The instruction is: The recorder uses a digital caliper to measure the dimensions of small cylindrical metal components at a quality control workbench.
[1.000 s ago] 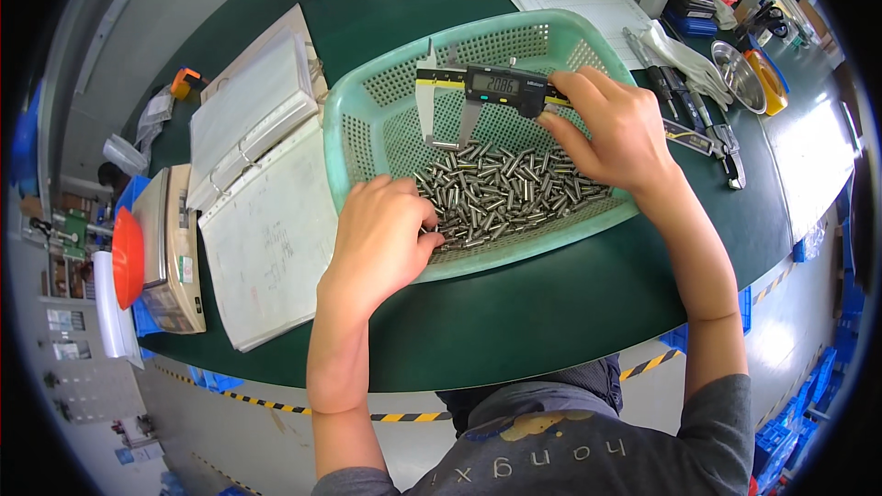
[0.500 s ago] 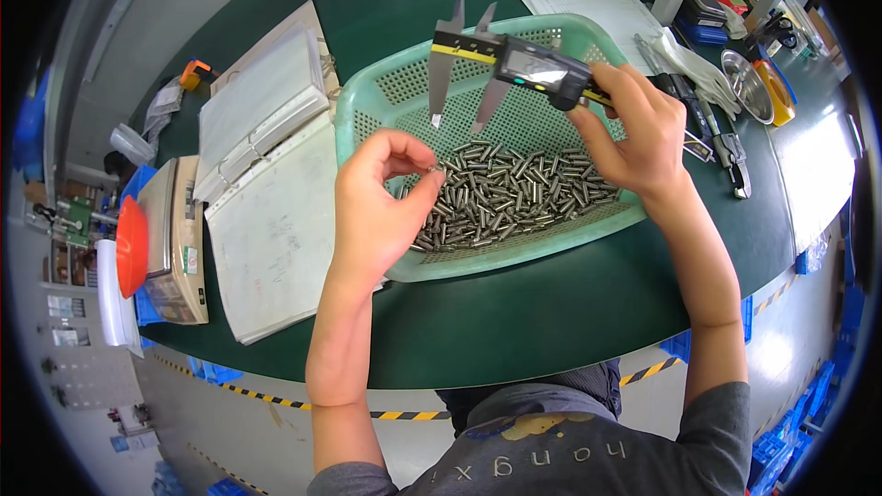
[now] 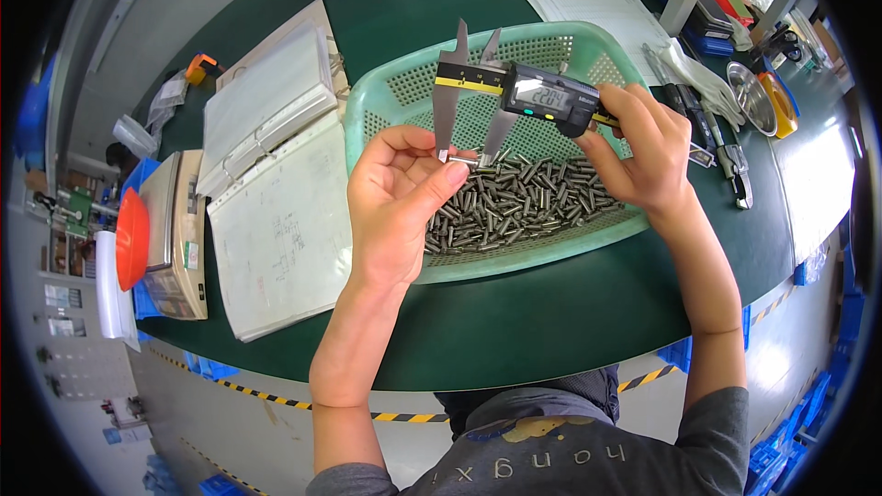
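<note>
The small metal pin (image 3: 463, 162) is up between the tips of the digital caliper (image 3: 554, 95), above the near part of the basket, and your left hand (image 3: 388, 197) pinches it between thumb and fingers. Your right hand (image 3: 650, 149) grips the caliper's bar beside its display, while below lie many loose pins (image 3: 528, 207) in the green perforated basket (image 3: 524, 266). The basket stands on the dark green table (image 3: 551, 335), with an open ring binder (image 3: 280, 234) to your left and a white glove (image 3: 706, 83) to your right.
</note>
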Demonstrator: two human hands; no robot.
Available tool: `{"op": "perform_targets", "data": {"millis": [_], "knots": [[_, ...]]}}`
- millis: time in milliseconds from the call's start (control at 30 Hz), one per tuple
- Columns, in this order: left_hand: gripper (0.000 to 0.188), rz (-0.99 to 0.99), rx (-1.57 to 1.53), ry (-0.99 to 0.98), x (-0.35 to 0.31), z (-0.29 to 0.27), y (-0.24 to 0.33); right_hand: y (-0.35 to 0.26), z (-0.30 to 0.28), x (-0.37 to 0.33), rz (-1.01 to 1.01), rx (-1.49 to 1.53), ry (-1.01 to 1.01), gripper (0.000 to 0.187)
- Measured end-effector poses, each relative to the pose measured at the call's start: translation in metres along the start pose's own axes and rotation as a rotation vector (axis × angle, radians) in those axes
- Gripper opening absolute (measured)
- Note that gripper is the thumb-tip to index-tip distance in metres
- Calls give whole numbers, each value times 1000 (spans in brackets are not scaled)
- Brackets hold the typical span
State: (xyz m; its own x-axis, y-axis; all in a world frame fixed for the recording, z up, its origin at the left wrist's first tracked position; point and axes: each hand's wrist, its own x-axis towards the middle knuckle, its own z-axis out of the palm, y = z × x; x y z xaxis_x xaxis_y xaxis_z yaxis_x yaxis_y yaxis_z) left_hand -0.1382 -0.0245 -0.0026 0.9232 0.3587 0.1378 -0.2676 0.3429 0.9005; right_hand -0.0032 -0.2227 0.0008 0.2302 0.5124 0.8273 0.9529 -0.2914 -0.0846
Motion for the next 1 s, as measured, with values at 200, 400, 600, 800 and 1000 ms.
{"op": "perform_targets", "data": {"millis": [200,400,600,800,1000], "knots": [[29,51,-4,15,-2,1,-2,0,0,-1,4,9,-7,33],[28,62,-30,6,-2,0,-2,0,0,0,19,13,-4,30],[29,37,-10,-24,-2,-1,-1,3,0,0,22,9,-4,29],[40,-21,126,-56,-1,5,10,2,0,-1,42,-10,-28,29],[32,64,1349,-301,-2,-12,12,5,6,-6,124,-104,-134,29]]}}
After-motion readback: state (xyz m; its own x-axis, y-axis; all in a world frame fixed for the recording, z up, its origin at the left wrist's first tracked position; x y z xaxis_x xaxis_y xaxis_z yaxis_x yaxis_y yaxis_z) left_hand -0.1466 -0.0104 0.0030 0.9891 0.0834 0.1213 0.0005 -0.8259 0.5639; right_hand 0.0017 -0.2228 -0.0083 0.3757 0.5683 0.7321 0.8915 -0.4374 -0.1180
